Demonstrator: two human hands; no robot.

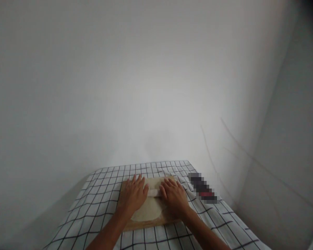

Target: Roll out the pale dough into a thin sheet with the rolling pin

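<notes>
A flattened sheet of pale dough [147, 211] lies on a wooden board [141, 226]. Across the dough runs a light-coloured rolling pin [154, 193]; only its middle shows between my hands. My left hand [134, 193] lies flat over the pin's left part, palm down, fingers stretched forward and apart. Over the right part rests my right hand [174, 194], also palm down with its fingers extended. Both hands cover the ends of the pin, and neither wraps round it as far as I can see.
A white cloth with a dark grid pattern [104, 194] covers the table under the board. To the right of the board lies a dark, blurred-out object [202, 187] with a red patch. A pale wall [151, 86] stands behind the table, with another wall at the right.
</notes>
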